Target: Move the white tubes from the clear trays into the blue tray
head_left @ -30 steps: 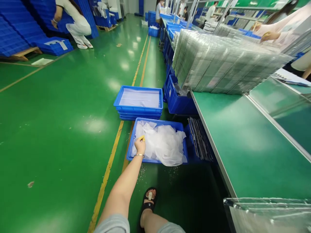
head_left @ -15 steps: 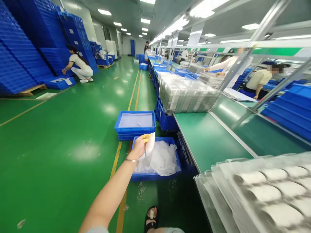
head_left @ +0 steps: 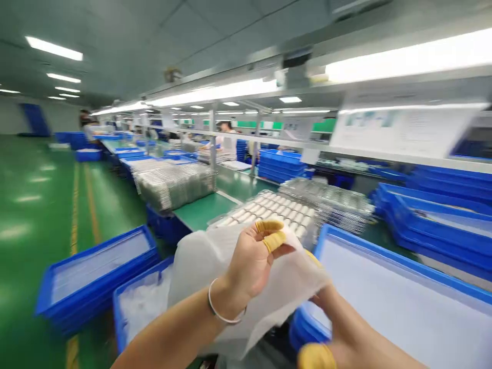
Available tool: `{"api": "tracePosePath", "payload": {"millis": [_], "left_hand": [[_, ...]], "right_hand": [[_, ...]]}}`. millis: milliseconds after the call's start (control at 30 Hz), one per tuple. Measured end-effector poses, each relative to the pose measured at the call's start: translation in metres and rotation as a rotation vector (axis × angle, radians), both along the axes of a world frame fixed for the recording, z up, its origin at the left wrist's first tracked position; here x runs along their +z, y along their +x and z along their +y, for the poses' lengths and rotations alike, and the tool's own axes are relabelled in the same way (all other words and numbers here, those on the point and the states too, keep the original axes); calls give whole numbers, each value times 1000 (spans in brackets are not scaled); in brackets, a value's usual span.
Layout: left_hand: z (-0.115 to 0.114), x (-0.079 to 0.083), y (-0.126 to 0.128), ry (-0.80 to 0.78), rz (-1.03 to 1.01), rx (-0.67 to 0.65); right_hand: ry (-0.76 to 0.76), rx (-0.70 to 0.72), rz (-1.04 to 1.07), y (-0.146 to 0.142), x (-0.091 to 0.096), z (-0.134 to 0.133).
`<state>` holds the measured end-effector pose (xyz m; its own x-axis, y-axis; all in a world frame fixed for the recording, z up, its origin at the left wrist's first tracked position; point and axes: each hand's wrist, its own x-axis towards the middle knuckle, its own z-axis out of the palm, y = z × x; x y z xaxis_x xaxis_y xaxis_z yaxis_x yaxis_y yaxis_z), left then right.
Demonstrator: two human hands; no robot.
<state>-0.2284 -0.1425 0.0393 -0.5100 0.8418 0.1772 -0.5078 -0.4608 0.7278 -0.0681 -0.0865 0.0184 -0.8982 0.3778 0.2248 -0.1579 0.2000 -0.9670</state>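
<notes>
Thin white sheet (head_left: pixel 203 261) is suspended in front of the counter (head_left: pixel 200 211), left of the blue tray (head_left: pixel 365 249). Its upper edge is pinched by the left hand (head_left: pixel 249 261); the right hand's (head_left: pixel 328 307) grip at the right corner is obscured, closure undetermined. Creasing or tearing could be caused by uneven pulling.

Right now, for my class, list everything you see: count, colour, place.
Sheet: one, white, centre foreground
Rolls: many, white, rows beyond sheet
Clear trays: many, greyish, on bench
Trays: many, blue, both sides
Filled bin: one, blue, lower left
Bench: one, green, centre
Floor: one, green, left
Floor lines: two, yellowish, left
Lights: several, white, overhead
Hanging papers: several, white, right
People: at least two, blurred, background
Bracelet: one, silver, left wrist
Left hand: one, yellow finger covers, gripping sheet
Right hand: one, yellow finger covers, partly behind sheet
</notes>
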Motion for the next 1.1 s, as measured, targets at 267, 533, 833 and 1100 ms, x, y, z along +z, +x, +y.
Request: {"api": "tracePosePath", "payload": {"millis": [267, 533, 833, 1100], "left_hand": [[23, 28, 81, 127, 234, 222], [24, 19, 77, 129, 568, 319], [6, -23, 111, -90, 564, -32], [11, -16, 51, -170, 247, 147]], "right_hand": [[-273, -65, 220, 43, 10, -5], [-384, -172, 228, 67, 3, 29], [-616, -91, 124, 68, 22, 21], [-528, -159, -1, 76, 38, 58]]}}
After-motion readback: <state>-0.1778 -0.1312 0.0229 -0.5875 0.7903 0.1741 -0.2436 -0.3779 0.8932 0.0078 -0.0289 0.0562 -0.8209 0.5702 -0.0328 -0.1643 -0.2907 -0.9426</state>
